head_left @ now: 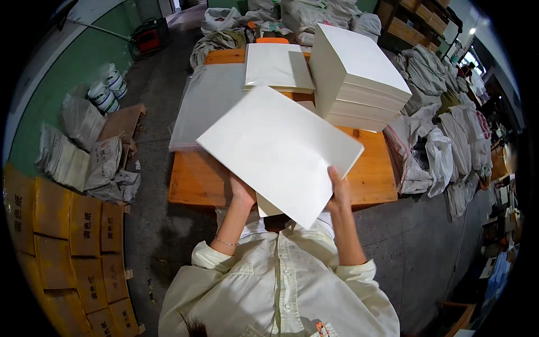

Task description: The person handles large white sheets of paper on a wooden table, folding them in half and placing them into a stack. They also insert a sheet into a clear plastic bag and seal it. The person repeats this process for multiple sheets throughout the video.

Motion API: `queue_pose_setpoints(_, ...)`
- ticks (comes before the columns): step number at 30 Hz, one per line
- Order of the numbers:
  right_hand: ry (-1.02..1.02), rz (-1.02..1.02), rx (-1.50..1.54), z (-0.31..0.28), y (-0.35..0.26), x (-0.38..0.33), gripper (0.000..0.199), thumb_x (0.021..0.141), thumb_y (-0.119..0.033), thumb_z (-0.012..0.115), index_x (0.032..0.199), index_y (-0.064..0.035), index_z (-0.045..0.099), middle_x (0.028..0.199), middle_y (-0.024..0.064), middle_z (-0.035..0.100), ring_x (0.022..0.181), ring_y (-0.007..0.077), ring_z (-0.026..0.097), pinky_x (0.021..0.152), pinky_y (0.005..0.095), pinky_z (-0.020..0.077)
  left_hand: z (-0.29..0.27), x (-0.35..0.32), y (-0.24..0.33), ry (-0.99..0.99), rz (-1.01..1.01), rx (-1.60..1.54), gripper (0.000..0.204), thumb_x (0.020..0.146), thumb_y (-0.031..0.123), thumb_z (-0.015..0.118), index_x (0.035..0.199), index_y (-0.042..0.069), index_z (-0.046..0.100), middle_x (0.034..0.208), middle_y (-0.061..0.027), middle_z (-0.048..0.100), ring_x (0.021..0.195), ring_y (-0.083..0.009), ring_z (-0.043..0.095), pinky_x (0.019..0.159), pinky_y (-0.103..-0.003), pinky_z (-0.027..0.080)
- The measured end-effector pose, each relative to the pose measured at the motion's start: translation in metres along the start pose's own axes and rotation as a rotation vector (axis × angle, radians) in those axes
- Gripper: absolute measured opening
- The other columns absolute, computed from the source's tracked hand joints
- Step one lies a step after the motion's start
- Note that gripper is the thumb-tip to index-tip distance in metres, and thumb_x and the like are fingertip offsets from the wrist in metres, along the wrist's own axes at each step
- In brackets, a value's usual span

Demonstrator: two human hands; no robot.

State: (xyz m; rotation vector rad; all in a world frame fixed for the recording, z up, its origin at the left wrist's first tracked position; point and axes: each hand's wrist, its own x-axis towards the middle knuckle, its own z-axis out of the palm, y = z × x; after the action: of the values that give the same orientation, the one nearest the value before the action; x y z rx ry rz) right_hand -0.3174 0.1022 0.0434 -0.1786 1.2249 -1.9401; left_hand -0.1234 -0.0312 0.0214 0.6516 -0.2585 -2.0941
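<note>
A stack of white paper sheets (275, 146) is held up at a slant over the near edge of the wooden table (373, 168). My left hand (241, 191) grips its lower left edge, the fingers hidden underneath. On the right side my right hand (338, 191) holds it, thumb on top. Below the stack a cream-coloured corner (268, 206) shows; what it belongs to is hidden. Clear plastic sleeves (205, 104) lie in a flat pile on the table's left. Behind the held stack are a lower white paper pile (275, 66) and, to its right, a tall paper pile (353, 73).
Yellow-brown cartons (84, 224) are stacked at the left. Plastic-wrapped bundles (64, 157) and white buckets (104, 96) stand by the green wall. Grey-white sacks (432, 151) crowd the table's right side, and more bags (303, 19) are heaped behind it.
</note>
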Motion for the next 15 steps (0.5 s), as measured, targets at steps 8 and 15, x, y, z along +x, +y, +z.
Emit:
queue_pose_setpoints(8,0.284,0.259,0.539,0.017,0.042,-0.044,0.036,0.094,-0.017,0.051,0.127,-0.0031,0.045,0.12,0.0122,0.056,0.109,0.0256,0.055,0.092,0.0411,0.0497,0.001,-0.003,0.004,-0.047,-0.161,0.036,0.061,0.092,0.05,0.042,0.13,0.002,0.044,0.127,-0.0119,0.052,0.114,-0.0252,0.051,0.098,-0.037,0.04)
queue_pose_setpoints(15,0.208,0.299,0.699,0.021,0.058,-0.06,0.036,0.094,-0.019,0.051,0.126,-0.003,0.046,0.126,0.0105,0.052,0.117,0.0263,0.049,0.101,0.0433,0.041,0.012,-0.003,0.004,-0.043,-0.242,0.333,0.048,0.092,0.032,0.051,0.126,-0.001,0.046,0.121,-0.0144,0.055,0.109,-0.0258,0.055,0.092,-0.037,0.045)
